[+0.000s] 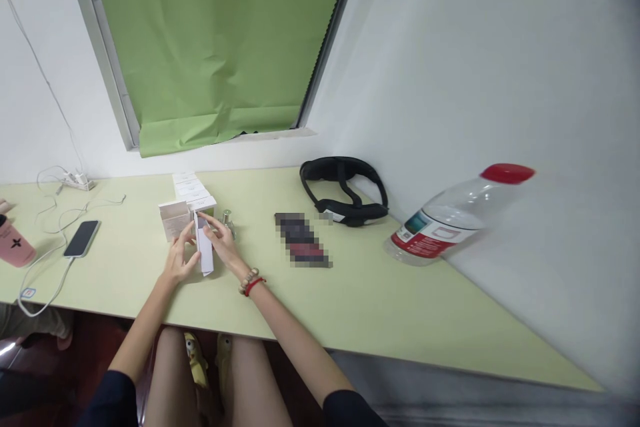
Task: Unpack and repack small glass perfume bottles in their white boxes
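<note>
Both my hands hold a small white carton [204,247] standing on the pale green table [380,293]. My left hand [179,259] grips its left side with fingers curled round it. My right hand [221,244], with bead and red-cord bracelets at the wrist, pinches the carton's top flap. A beige box [174,218] stands just behind my left hand, and a row of white boxes [193,190] runs back from it. A small clear glass bottle [228,221] stands right behind my right hand.
A phone [82,238] on a white cable lies at the left, near a pink cup [14,245] and a power strip [77,181]. A black headband [345,191], a blurred dark object [303,248] and a red-capped water bottle [457,219] lie to the right, by the wall.
</note>
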A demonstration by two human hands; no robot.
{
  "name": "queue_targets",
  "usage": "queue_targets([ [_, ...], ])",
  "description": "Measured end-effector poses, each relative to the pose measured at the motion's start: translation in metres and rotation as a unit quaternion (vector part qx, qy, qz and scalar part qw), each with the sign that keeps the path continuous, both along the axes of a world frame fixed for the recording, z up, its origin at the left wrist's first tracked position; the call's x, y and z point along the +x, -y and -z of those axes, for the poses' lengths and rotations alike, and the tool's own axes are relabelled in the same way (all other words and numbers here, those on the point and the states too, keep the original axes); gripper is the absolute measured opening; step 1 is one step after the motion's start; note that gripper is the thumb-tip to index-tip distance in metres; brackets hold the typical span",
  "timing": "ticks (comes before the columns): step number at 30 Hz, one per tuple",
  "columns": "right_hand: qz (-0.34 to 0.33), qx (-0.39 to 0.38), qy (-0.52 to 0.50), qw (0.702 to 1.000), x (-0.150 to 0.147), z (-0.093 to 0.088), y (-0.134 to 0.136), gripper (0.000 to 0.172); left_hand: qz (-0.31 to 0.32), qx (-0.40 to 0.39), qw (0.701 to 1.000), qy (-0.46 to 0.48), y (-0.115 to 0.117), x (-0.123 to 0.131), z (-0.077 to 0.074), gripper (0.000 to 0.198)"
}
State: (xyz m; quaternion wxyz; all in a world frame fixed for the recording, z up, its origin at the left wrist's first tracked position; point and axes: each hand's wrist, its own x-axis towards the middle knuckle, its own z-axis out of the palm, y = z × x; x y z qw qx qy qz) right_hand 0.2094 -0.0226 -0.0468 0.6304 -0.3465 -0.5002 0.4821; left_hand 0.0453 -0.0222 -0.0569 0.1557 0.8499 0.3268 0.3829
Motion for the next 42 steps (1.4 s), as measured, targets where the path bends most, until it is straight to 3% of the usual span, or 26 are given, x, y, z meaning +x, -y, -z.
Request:
queue_targets([
  [12, -0.04, 0.01, 0.019, 0.999, 0.003, -0.006, 0.002, 0.065, -0.017, -0.016, 1.0, -0.009, -0.002, -0.001, 0.002, 0.078],
  [23, 0.023, -0.064, -0.106, 0.992, 0.006, -0.003, -0.008, 0.068, 0.053, 0.038, 0.995, -0.074, -0.005, -0.001, 0.003, 0.109],
  [25, 0.022, -0.075, -0.114, 0.99, 0.007, -0.002, -0.009, 0.068, 0.025, 0.042, 0.994, -0.096, -0.006, 0.0, 0.005, 0.106],
  [28, -0.004, -0.077, -0.089, 0.993, 0.007, 0.002, -0.01, 0.066, -0.024, 0.036, 0.992, -0.119, -0.008, 0.001, 0.011, 0.086],
  [33, -0.043, -0.05, -0.032, 0.997, 0.005, 0.008, -0.01, 0.062, -0.053, 0.06, 0.99, -0.12, -0.016, -0.003, 0.021, 0.073],
  [38, -0.013, -0.033, -0.019, 0.999, 0.006, 0.004, -0.008, 0.073, -0.104, 0.131, 0.981, -0.094, -0.019, -0.006, 0.026, 0.057],
  [42, 0.025, -0.022, -0.043, 0.999, 0.008, -0.001, -0.008, 0.074, -0.186, 0.185, 0.964, -0.044, -0.02, -0.007, 0.026, 0.065],
])
